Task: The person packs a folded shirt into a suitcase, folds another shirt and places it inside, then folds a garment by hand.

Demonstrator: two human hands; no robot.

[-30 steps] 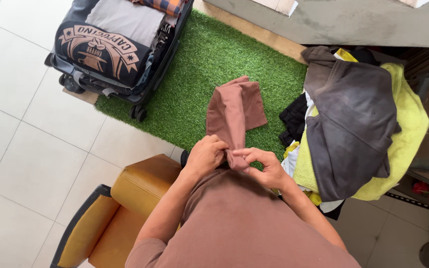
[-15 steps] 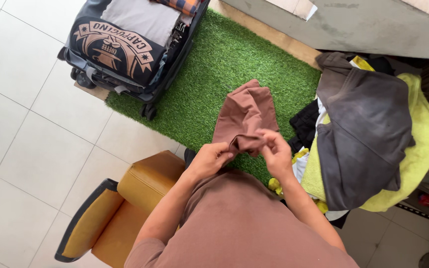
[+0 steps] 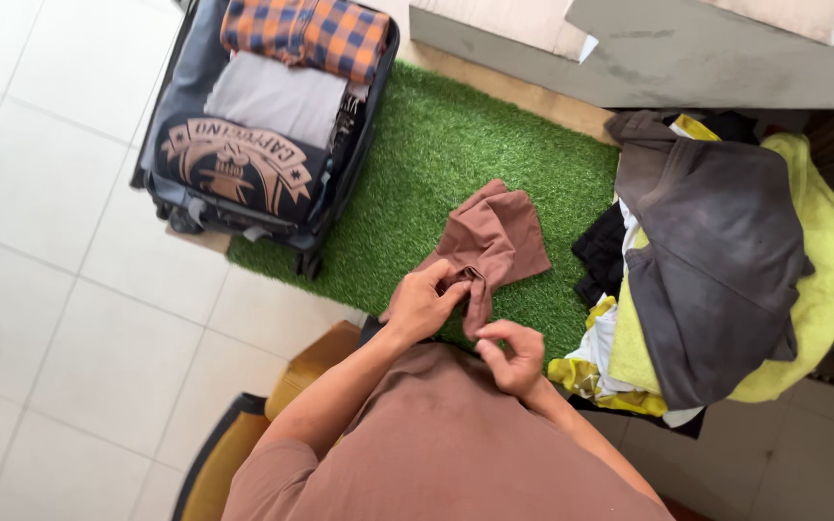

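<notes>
Cloth, a crumpled brown cotton garment [image 3: 490, 241], hangs above the near edge of the green artificial-grass mat [image 3: 417, 164]. The left hand [image 3: 424, 304] pinches its lower fold, fingers closed on the fabric. The right hand [image 3: 511, 355] sits just below, fingers curled and not touching the cloth. An open dark suitcase [image 3: 263, 135] of folded clothes overlaps the mat's far left corner; a heap of grey and yellow laundry [image 3: 716, 260] covers its right edge.

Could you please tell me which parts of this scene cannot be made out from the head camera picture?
- Brown garment: bunched, so its kind is unclear; the left hand covers the pinched edge.
- Right hand: fingers curled, so whether it touches the cloth is unclear.
- Open suitcase: its far end is cut off by the top edge.
- Clothes pile: the dark grey garment on top hides the lower layers.
- Yellow seat: hidden by the person's arm and cut by the bottom edge.
</notes>
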